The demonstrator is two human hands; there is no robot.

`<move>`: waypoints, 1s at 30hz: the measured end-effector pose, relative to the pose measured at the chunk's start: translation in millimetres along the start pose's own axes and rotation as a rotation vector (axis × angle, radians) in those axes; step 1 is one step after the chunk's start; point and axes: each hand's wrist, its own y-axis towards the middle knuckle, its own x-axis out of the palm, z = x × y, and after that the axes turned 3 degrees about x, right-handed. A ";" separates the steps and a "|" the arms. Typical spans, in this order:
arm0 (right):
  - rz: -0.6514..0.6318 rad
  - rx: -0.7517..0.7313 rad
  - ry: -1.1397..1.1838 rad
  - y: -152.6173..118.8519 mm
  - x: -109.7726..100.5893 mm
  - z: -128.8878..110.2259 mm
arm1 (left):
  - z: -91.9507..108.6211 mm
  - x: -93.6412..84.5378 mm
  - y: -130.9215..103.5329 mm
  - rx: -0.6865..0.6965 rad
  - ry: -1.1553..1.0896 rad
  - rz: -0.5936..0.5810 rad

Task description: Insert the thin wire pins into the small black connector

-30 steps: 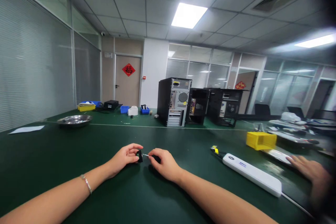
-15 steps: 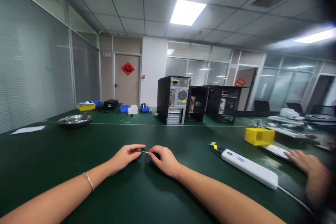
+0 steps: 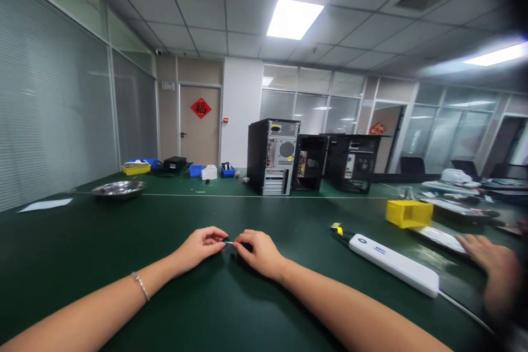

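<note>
Metal bowl (image 3: 119, 189) near a white paper sheet (image 3: 45, 205).

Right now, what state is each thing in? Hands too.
Left hand: pinched on a small part, mostly hidden.
Right hand: pinching a thin metal shaft.
Power strip: flat, cable attached.
Steel bowl: upright.
Yellow bin: open.
Nearest computer case: upright.
Left door: closed.
Ceiling light: on.

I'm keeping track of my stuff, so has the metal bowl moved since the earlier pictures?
No, the metal bowl hasn't visibly moved; it sits in the same place against the tabletop's pale line.
</note>
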 end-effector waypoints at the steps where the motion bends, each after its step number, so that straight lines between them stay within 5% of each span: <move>1: -0.003 -0.007 0.007 -0.1 -0.1 0.3 | -0.3 -0.5 -0.1 -0.007 -0.009 -0.011; 30: -0.089 -0.049 0.186 3.2 -1.9 -2.7 | -0.2 -8.8 -4.6 -0.066 -0.168 -0.069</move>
